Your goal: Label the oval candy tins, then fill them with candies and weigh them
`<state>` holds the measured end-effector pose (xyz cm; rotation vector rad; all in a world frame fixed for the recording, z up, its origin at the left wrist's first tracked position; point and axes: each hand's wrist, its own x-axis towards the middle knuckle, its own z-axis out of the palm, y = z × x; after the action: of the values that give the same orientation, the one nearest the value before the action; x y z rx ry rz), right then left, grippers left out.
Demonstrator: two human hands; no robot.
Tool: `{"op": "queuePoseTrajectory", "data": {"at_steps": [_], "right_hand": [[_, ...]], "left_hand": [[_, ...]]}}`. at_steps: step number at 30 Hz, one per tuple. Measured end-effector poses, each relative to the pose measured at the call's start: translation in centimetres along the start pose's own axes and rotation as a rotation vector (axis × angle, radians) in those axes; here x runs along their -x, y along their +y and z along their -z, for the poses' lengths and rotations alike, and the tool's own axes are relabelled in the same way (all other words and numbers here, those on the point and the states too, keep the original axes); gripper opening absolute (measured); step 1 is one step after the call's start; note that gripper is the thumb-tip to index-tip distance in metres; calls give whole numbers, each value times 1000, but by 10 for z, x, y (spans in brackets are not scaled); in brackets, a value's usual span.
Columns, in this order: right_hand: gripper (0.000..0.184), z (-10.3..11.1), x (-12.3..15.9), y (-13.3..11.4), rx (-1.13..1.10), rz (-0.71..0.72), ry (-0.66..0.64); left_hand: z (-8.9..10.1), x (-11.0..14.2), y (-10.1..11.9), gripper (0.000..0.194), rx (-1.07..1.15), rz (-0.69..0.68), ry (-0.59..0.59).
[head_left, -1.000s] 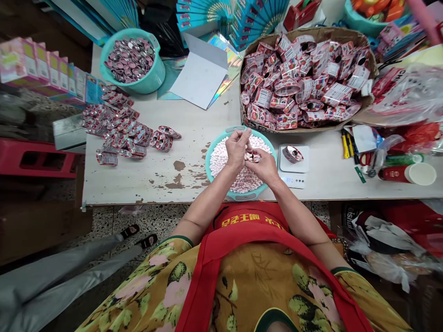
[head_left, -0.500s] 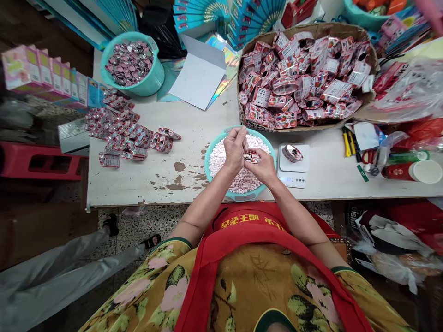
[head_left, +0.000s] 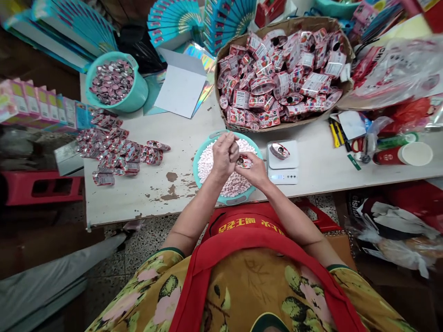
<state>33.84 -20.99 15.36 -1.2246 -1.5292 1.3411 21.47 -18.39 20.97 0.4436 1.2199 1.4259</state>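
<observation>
My left hand (head_left: 224, 154) is closed in a fist above a turquoise basin (head_left: 198, 161) full of small pale pink candies (head_left: 233, 185). Whatever is in that fist is hidden. Just to its right, my right hand (head_left: 255, 170) grips a small oval candy container (head_left: 245, 162) with a red and white printed wrap. The container's dark opening faces up, close beside the left fist. A similar oval container (head_left: 279, 151) rests on a white digital scale (head_left: 283, 176) right of the basin.
Behind the basin stands a large carton (head_left: 277, 127) heaped with printed containers. More containers (head_left: 117, 152) cluster at the left. A turquoise bucket (head_left: 136, 94) holds small round lids. Box cutters (head_left: 337, 133) and a red paper cup (head_left: 387, 155) lie at the right.
The view has shifted, so the table's things appear further left. My left fist sits slightly lower over the basin, and more of the container in my right hand shows.
</observation>
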Motion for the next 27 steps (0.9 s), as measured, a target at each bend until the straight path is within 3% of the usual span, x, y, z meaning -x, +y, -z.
{"op": "queuePoseTrajectory", "data": {"at_steps": [3, 6, 8, 11, 14, 17, 19, 22, 24, 27], "right_hand": [[46, 42, 19, 12, -98, -84, 25], [52, 100, 42, 40, -114, -204, 306], [53, 137, 55, 64, -66, -260, 521], [54, 175, 67, 94, 1, -296, 697], [56, 190, 67, 110, -5, -304, 748], [56, 189, 53, 117, -19, -290, 707], [56, 180, 36, 124, -26, -276, 648], [58, 160, 6, 137, -30, -259, 556], [59, 146, -12, 147, 0, -251, 477], [56, 136, -29, 148, 152, -189, 372]], "left_hand": [[11, -16, 7, 36, 26, 37, 92], [16, -37, -12, 40, -89, 209, 108], [7, -47, -40, 35, -274, 249, -13], [-22, -58, -93, 18, -656, 84, -306], [-54, -67, -136, 18, -1048, -105, -547], [-73, -74, -156, 21, -1277, -226, -641], [-76, -75, -150, 20, -1334, -273, -618], [-62, -68, -109, 13, -1320, -333, -431], [-36, -59, -64, 10, -1253, -396, -230], [32, -41, 8, 9, -1248, -488, 150]]}}
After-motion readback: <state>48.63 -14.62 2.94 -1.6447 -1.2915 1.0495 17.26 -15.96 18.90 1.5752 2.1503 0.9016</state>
